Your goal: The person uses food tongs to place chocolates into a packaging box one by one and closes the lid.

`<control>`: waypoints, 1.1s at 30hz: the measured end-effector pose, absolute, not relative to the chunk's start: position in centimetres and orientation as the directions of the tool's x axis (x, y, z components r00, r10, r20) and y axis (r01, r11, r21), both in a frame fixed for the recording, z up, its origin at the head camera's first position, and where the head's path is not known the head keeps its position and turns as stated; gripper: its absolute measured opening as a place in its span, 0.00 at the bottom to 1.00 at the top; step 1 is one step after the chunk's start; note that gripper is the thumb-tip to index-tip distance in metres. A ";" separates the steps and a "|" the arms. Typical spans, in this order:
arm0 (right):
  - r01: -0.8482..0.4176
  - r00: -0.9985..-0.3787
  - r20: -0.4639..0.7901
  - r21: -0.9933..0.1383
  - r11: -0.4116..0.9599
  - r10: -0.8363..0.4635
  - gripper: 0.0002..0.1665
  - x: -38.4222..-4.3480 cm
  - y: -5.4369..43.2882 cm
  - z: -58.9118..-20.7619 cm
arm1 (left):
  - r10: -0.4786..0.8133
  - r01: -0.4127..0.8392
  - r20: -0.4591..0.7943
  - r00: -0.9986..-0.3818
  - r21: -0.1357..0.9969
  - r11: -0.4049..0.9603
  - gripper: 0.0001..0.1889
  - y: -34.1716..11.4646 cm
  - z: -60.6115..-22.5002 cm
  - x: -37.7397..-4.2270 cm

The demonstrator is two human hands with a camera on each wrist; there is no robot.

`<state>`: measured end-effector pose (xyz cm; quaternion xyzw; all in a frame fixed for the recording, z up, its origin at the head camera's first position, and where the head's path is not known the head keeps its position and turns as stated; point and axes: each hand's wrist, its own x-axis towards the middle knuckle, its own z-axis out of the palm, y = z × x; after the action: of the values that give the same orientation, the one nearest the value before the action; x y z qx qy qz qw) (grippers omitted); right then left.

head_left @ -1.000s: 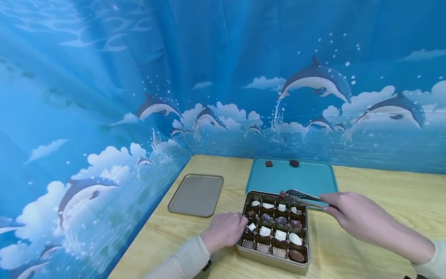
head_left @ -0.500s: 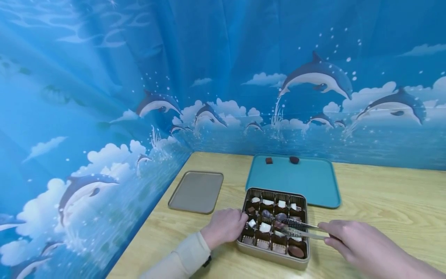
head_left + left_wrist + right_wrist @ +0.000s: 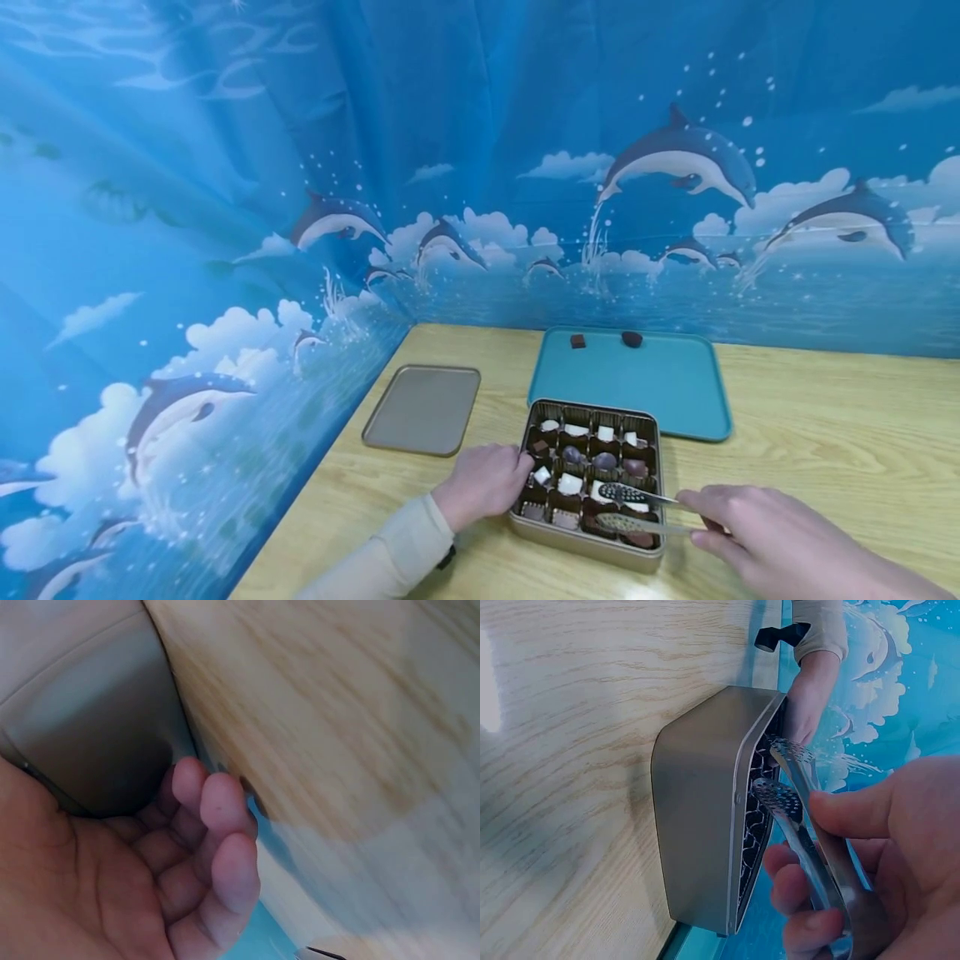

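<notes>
- Running into a corner before us is a pale, wood-grained tabletop (image 3: 810, 417), with a blue backdrop (image 3: 480, 125) of printed dolphins and clouds rising on two sides.
- Towards the far edge we see a teal tray (image 3: 630, 383) bearing a square dark piece (image 3: 577, 341) and a rounded dark piece (image 3: 632, 339); left of it lies a flat grey-brown panel (image 3: 423, 408).
- Nearer us stands the open tin (image 3: 585, 546), in front of the tray, its left side gripped by the left hand (image 3: 486, 482) (thumb at the rim, fingers curled along the wall).
- The right hand (image 3: 750, 525) pinches the tongs (image 3: 637, 524) between thumb and fingers, the two ends apart over the tin's front right compartments.
- Those ends cover several sweets, so we cannot tell whether one sits between them; the right forearm is cut off by the frame.
- We make out smooth metal walls with rounded corners, shiny perforated tong tips, dark ridged dividers, blocky white pieces (image 3: 570, 483) and glossy purple ovals (image 3: 604, 461).
</notes>
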<state>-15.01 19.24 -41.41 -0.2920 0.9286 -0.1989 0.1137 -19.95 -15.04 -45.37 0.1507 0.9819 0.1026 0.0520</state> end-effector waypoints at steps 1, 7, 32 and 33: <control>-0.490 -0.805 -0.100 -0.441 0.752 -0.584 0.28 -15.1 19.2 -41.3 | 0.307 0.286 -0.071 -0.949 0.219 0.933 0.27 -15.1 -45.4 -20.0; -0.524 -0.821 0.023 -0.432 0.735 -0.571 0.28 -15.1 19.1 -40.9 | 0.305 0.284 -0.066 -0.950 0.222 0.933 0.27 -15.1 -45.2 -19.9; -0.404 -0.915 0.163 -0.350 0.845 -0.370 0.32 -28.3 20.6 -40.6 | 0.302 0.288 -0.040 -0.952 0.207 0.935 0.27 -15.0 -45.5 -19.7; -0.396 -0.918 0.156 -0.351 0.848 -0.364 0.33 -28.8 20.7 -40.8 | 0.300 0.286 -0.039 -0.953 0.209 0.935 0.27 -15.0 -45.6 -19.7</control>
<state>-28.78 20.72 -40.81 -0.1980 0.9604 -0.1914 -0.0420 -19.71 -14.99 -45.56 0.1488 0.9831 0.1009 0.0351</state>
